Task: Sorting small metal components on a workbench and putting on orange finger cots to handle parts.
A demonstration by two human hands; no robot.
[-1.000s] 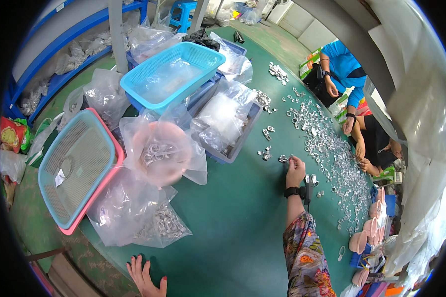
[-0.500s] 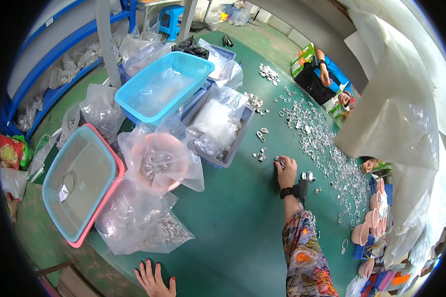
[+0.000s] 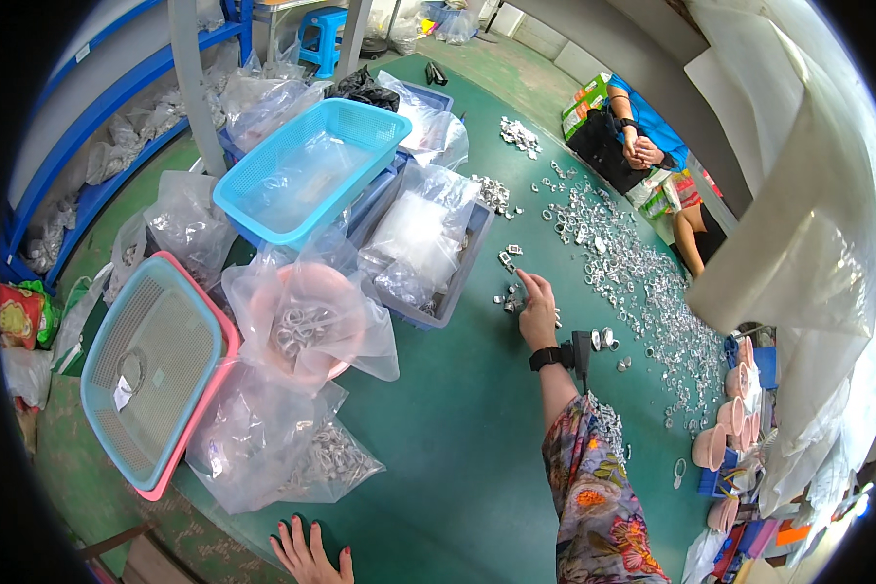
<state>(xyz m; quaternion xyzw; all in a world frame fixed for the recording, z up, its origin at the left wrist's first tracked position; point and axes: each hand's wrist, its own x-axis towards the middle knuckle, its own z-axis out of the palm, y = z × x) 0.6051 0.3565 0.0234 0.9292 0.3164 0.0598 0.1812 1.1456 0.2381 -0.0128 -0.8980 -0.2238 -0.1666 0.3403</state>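
1. On the green table (image 3: pixel 438 457), far left of the person's own hands, two mesh baskets sit nested, a light blue one (image 3: pixel 146 365) inside a pink one (image 3: pixel 226 341), probably stacked to save room.
2. At the table's near edge the left hand (image 3: pixel 307 555) lies flat with fingers spread and holds nothing; it seems planted for support.
3. Just above it, one clear bag of metal parts (image 3: pixel 311 462) lies slumped on its side.
4. Further up, one pink bowl (image 3: pixel 307 321) is wrapped in clear plastic and holds a small heap of metal rings, likely so that they stay together.
5. Beyond it, one light blue crate (image 3: pixel 311 170) rests on a blue one, and one grey tray (image 3: pixel 462 273) holds plastic bags.
6. The right hand (image 3: pixel 535 313), a black watch on its wrist, reaches forward with fingers narrowed over a small cluster of metal pieces (image 3: pixel 512 300); whether it pinches one I cannot tell.
7. Right of that hand, loose metal parts (image 3: pixel 623 268), too many to count, lie scattered within reach.
8. Far right, several pink cups (image 3: pixel 725 433) stand near the table's edge.
9. Across the table another person's two hands (image 3: pixel 640 148) are clasped.
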